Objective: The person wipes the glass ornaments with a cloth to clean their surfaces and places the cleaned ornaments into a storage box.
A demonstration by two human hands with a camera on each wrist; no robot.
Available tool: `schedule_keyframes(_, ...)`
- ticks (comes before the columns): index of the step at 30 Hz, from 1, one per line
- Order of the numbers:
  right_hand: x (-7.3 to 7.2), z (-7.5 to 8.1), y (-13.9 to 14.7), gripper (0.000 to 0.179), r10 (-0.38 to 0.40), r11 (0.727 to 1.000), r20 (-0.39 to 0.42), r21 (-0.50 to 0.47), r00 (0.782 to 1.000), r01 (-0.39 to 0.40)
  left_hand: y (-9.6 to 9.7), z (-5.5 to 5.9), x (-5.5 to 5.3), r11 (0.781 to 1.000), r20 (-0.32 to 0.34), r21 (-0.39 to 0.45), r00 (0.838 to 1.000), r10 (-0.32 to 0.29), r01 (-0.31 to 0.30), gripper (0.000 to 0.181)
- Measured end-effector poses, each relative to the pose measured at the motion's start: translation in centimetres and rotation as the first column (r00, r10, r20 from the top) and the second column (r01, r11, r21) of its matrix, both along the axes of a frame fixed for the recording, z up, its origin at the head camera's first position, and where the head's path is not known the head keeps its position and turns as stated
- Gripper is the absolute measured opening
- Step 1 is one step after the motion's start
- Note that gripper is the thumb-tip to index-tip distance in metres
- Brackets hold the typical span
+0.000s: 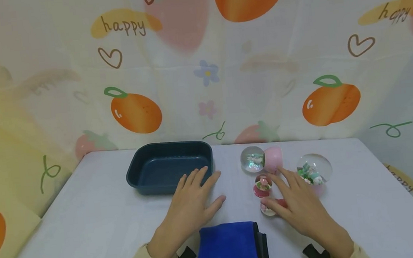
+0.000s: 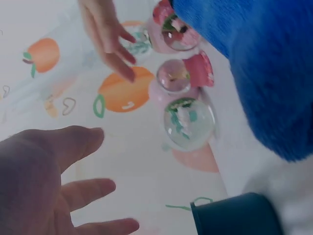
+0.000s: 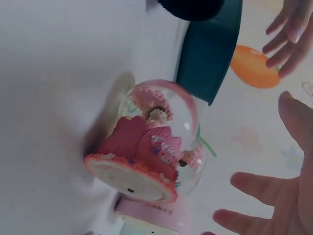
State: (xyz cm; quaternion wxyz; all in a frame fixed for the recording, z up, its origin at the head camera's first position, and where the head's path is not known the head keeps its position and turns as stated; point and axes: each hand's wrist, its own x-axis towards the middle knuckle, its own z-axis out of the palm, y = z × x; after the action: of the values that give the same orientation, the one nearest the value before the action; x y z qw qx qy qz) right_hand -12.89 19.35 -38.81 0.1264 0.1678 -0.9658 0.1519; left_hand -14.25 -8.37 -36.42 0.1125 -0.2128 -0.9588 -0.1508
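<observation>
My left hand (image 1: 190,211) hovers with spread fingers by the front right corner of a dark teal tray (image 1: 171,188). My right hand (image 1: 305,204) is held over a group of snow globes, fingers apart and holding nothing. At the back lies a globe with a pale pink base (image 1: 273,159), tipped on its side. In front of it stands a small red-based globe (image 1: 262,190). Another small globe (image 1: 267,209) is partly hidden behind the right thumb. A larger clear globe (image 1: 316,168) sits beyond the right fingers. The right wrist view shows a globe with a dark pink sculpted base (image 3: 142,147) up close.
A folded blue cloth (image 1: 227,249) with black edging lies at the front middle of the white table (image 1: 88,223). Behind the table hangs a curtain (image 1: 181,102) printed with fruit and hearts.
</observation>
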Motion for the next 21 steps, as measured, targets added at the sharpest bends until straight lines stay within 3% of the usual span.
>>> schedule_keyframes(5,0.1,-0.2,0.5,0.061,0.053,0.996,0.057,-0.069,0.997,-0.05,0.1,0.3,0.3,0.991,0.101,0.012,0.985,-0.136,0.136,0.056)
schedule_keyframes(9,0.0,-0.2,1.1,0.059,0.08,0.992,0.113,-0.108,0.99,-0.068,0.0,0.0,0.3,0.959,0.173,-0.015,0.946,-0.275,0.281,0.052)
schedule_keyframes(11,-0.1,-0.2,1.3,0.057,0.096,0.99,0.158,-0.12,0.983,-0.078,-0.1,-0.2,0.3,0.945,0.212,-0.011,0.924,-0.317,0.327,0.051)
schedule_keyframes(15,-0.4,-0.5,1.8,0.055,0.158,0.981,0.258,-0.147,0.953,-0.123,0.0,-0.6,0.1,0.937,0.322,0.011,0.886,-0.334,0.35,0.051)
schedule_keyframes(21,-1.2,-1.8,2.4,0.062,0.256,0.96,0.313,-0.193,0.915,-0.203,0.2,-1.6,0.5,0.943,0.491,-0.04,0.829,-0.268,0.329,0.055)
